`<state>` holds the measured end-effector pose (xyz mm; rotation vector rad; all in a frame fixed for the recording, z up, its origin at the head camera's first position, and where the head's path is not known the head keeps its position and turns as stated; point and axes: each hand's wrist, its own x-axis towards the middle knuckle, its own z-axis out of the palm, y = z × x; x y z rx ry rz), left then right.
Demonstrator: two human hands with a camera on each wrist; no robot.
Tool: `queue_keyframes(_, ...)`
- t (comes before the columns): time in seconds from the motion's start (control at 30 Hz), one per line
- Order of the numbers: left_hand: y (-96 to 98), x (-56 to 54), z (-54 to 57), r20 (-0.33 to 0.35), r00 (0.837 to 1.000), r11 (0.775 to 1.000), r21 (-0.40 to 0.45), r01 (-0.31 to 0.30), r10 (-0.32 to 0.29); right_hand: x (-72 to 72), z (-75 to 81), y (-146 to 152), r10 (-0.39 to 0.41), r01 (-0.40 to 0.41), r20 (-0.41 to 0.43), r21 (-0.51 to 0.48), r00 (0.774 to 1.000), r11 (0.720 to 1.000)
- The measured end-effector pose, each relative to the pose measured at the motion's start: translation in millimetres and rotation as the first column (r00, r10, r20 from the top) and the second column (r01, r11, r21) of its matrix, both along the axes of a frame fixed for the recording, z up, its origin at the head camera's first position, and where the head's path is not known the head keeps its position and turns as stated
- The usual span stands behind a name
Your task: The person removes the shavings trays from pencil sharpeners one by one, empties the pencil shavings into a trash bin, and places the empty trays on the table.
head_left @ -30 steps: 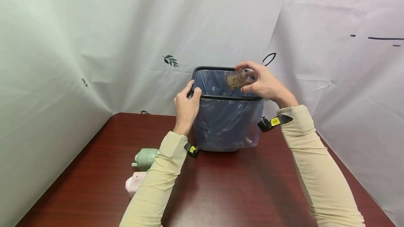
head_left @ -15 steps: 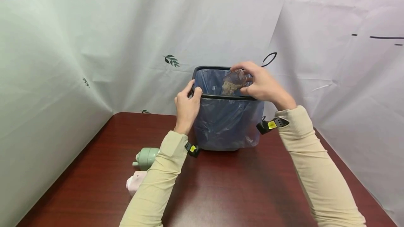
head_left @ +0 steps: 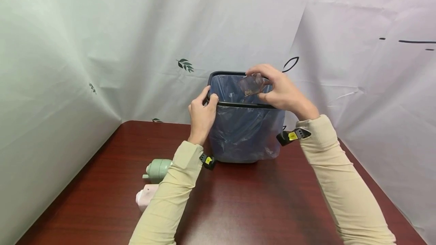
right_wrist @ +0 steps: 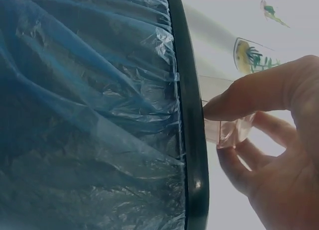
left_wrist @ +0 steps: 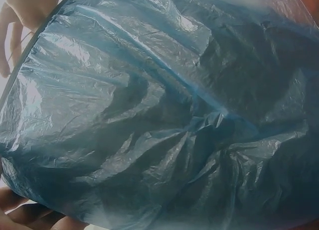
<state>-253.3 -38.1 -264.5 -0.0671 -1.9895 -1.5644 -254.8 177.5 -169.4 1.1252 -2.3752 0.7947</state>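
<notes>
A trash bin (head_left: 245, 135) lined with a translucent blue bag (left_wrist: 149, 115) stands on the table, its black rim (right_wrist: 193, 140) around the top. My left hand (head_left: 202, 114) grips the rim at its left corner, thumb on the near side. Over the bin's mouth my right hand (head_left: 281, 90) holds a small clear plastic container (head_left: 251, 84), tilted with its opening to the lower left. A few light grains show near its lower edge. In the right wrist view, thumb and fingers pinch the clear container (right_wrist: 229, 130) just beyond the rim.
On the dark red table (head_left: 112, 184), a green bottle (head_left: 158, 170) and a pink bottle (head_left: 146, 196) lie left of my left forearm, partly hidden by the sleeve. White printed cloth (head_left: 136, 48) hangs behind and on both sides.
The container in my right hand has tipped further and moved slightly left. The grains that filled its lower part have poured into the bin. My left hand has stayed on the rim.
</notes>
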Motion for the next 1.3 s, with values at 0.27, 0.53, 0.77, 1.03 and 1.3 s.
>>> queue_keyframes(0.27,0.0,-0.2,-0.9,0.008,1.000,1.000,0.000,-0.001,0.001,0.8,-3.7,-4.2,0.005,0.011,-0.171,0.092,0.985,0.996)
queue_keyframes(0.53,0.7,-0.3,-0.9,0.009,1.000,1.000,0.002,-0.010,0.010,3.3,-5.2,-6.2,0.024,0.008,-0.228,0.138,0.973,0.990)
queue_keyframes(0.77,0.8,0.6,-0.1,0.012,1.000,1.000,-0.003,-0.018,0.018,3.9,-7.0,-8.4,0.044,0.006,-0.298,0.164,0.953,0.986)
queue_keyframes(1.03,1.1,0.1,-0.3,0.008,1.000,1.000,-0.006,-0.021,0.021,5.5,-9.6,-10.3,0.069,-0.010,-0.329,0.178,0.942,0.984)
queue_keyframes(1.3,1.8,-0.6,-0.8,0.001,1.000,1.000,0.002,-0.020,0.020,5.0,-14.3,-8.3,0.074,0.007,-0.417,0.189,0.906,0.982)
